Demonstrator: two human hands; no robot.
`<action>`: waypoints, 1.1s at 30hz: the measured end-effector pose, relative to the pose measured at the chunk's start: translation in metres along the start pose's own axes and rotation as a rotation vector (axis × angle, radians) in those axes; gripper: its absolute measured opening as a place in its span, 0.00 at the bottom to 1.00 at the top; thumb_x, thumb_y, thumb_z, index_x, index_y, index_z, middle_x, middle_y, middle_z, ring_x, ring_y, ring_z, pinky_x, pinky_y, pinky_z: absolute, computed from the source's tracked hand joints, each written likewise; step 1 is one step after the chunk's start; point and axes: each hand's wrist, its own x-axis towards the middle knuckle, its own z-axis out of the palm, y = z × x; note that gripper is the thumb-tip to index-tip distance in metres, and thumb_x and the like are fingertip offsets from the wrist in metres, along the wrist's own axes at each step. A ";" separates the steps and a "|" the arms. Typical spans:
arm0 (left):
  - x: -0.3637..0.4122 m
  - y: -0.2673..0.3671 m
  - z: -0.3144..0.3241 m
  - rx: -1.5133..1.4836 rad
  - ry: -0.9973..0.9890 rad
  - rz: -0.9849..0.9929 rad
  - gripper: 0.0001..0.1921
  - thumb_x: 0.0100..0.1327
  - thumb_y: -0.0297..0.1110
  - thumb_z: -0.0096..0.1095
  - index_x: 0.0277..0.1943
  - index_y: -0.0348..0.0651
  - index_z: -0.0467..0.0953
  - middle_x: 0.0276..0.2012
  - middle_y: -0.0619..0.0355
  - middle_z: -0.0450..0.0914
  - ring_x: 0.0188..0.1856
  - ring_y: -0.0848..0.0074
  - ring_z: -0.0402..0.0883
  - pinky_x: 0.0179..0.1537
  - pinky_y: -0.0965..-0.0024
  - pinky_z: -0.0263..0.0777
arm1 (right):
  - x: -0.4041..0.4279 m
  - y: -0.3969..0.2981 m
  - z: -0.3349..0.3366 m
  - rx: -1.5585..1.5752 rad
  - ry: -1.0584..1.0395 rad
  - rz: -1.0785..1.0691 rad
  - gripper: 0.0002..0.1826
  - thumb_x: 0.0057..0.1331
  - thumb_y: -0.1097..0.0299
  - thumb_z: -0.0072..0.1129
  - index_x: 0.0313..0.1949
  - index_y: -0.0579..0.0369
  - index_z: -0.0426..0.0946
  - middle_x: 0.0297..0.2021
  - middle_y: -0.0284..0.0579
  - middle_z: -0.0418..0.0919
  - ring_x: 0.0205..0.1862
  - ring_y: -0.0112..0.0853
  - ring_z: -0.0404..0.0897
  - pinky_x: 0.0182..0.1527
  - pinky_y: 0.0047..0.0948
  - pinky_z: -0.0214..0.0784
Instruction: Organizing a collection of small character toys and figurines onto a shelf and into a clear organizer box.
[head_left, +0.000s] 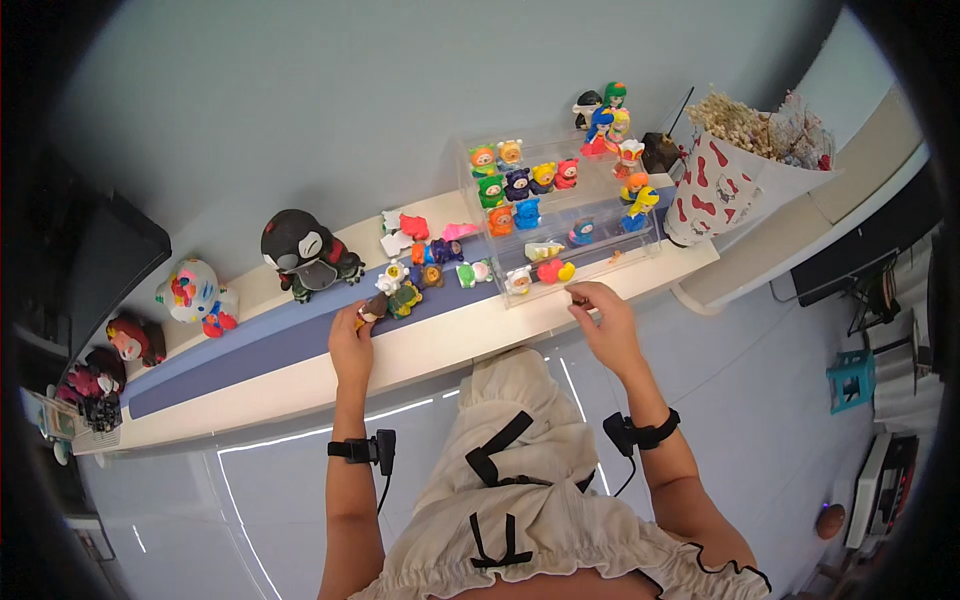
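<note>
My left hand (351, 349) has its fingers around a small brown-topped painted figurine (372, 307) at the edge of a loose group on the shelf. Close by are a green-and-yellow figurine (405, 299), a white figurine with a yellow middle (392, 277) and a brown-faced dark blue one (427, 277). My right hand (609, 330) pinches a small dark piece (579, 301), mostly hidden by the fingers, just off the front corner of a clear tiered display stand (517, 296). Several colourful bear figurines, such as a yellow one (542, 178), stand on its tiers.
A large black figure (306, 251) and a white painted figure (196, 296) stand on the left. Right of the stand, a wrapped dried-flower bouquet (720, 187) leans outward. Princess-like figurines (600, 131) crowd the stand's back corner. A dark screen (112, 255) juts in at far left.
</note>
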 end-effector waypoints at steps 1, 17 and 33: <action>-0.001 0.002 -0.001 0.022 0.047 0.035 0.22 0.55 0.20 0.68 0.54 0.37 0.76 0.47 0.44 0.80 0.49 0.55 0.80 0.50 0.60 0.72 | 0.000 -0.005 0.003 0.001 0.004 0.000 0.17 0.59 0.78 0.64 0.49 0.57 0.78 0.44 0.47 0.80 0.42 0.37 0.80 0.44 0.30 0.74; -0.044 0.124 0.043 -0.735 -0.472 -0.107 0.19 0.61 0.22 0.68 0.55 0.31 0.75 0.42 0.60 0.82 0.43 0.83 0.79 0.44 0.78 0.74 | 0.017 -0.059 0.060 0.062 -0.220 -0.281 0.30 0.54 0.68 0.68 0.57 0.56 0.72 0.45 0.52 0.75 0.47 0.50 0.76 0.51 0.41 0.71; -0.025 0.074 0.020 -0.101 0.010 0.324 0.26 0.61 0.22 0.60 0.64 0.34 0.67 0.62 0.44 0.72 0.64 0.52 0.70 0.65 0.58 0.61 | 0.056 0.026 -0.103 -0.392 0.243 -0.146 0.27 0.49 0.78 0.70 0.51 0.55 0.75 0.48 0.48 0.73 0.50 0.46 0.75 0.51 0.37 0.71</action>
